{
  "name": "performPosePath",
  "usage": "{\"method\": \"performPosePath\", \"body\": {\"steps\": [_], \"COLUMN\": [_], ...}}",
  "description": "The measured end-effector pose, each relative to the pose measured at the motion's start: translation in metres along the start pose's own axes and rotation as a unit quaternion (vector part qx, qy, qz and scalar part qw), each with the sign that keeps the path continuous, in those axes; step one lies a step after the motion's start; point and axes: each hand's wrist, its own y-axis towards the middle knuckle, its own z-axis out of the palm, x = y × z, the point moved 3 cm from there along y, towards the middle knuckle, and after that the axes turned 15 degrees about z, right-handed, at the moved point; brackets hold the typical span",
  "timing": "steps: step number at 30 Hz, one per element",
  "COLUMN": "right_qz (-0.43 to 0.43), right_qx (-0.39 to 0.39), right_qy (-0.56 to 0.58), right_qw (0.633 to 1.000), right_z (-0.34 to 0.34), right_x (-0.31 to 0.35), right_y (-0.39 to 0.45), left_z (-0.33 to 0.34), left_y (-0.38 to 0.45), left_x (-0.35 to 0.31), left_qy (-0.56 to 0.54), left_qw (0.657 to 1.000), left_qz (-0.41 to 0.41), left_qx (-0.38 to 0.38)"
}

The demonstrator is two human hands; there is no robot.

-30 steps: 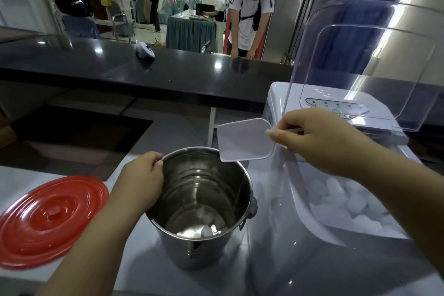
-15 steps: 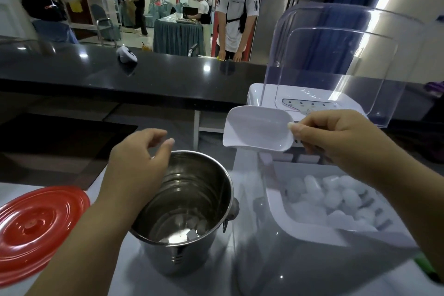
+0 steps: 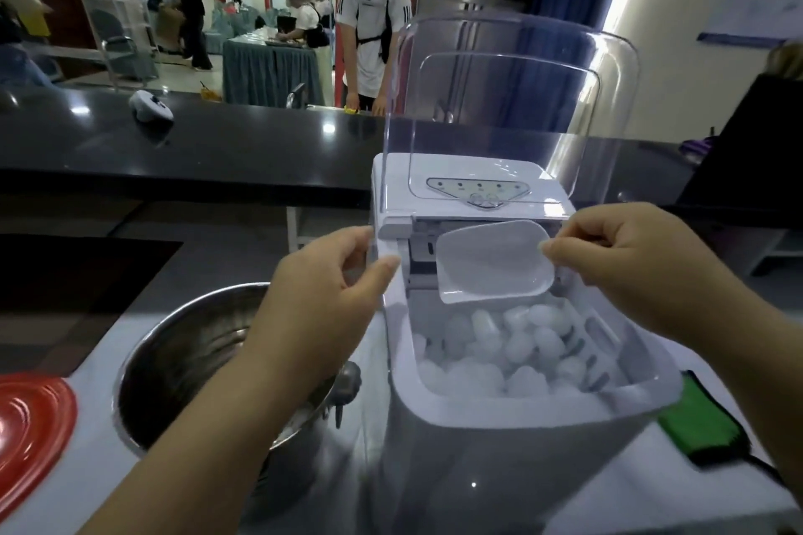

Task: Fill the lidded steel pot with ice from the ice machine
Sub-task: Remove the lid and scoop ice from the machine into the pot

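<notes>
Ice machine (image 3: 499, 426): it stands on the white surface (image 3: 717, 504) with its clear lid (image 3: 512, 100) tipped up and back; take it as your landmark.
Pot (image 3: 182, 361): the steel pot sits just left of the machine, open, and your left forearm covers most of its mouth.
Red lid (image 3: 30, 426): it lies left of the pot, far from the machine, cut off by the frame edge.
Ice (image 3: 512, 343): cubes are heaped in the machine's open bin.
Left hand (image 3: 321, 308): it hovers at the machine's left edge, fingers loosely curved, holding nothing.
Right hand (image 3: 625, 274): it pinches the scoop (image 3: 495, 261) by its right end, over the back of the bin.
Risk, spilling: carrying a heaped scoop from bin to pot could drop cubes onto the surface between them.
Risk, knocking: your left arm hangs over the pot rim and could nudge it away from the machine.
Risk, lid: bumping the raised clear lid may bring it down on your hand.
Hidden: you cannot tell how much ice is in the pot, and the scoop's handle is buried in your fingers.
</notes>
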Motion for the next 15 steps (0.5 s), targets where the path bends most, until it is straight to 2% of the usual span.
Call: {"method": "performPosePath", "body": {"steps": [4,9,15], "right_qz": [-0.012,-0.035,-0.066], "right_qx": [-0.025,-0.056,-0.003], "right_qy": [-0.091,-0.218,-0.323], "right_qw": [0.995,0.974,0.944], "right_z": [-0.008,-0.013,0.0], "right_x": [-0.007,-0.006,0.002], "right_y": [-0.002,0.0,0.005], "left_z": [0.024,0.036,0.037], "left_y": [0.005,0.006,0.006], "left_x": [-0.002,-0.005,0.003], "left_qy": [0.017,0.05,0.045], "left_qw": [0.998,0.998,0.999], "left_qz": [-0.001,0.006,-0.009], "left_qx": [0.052,0.032,0.028]}}
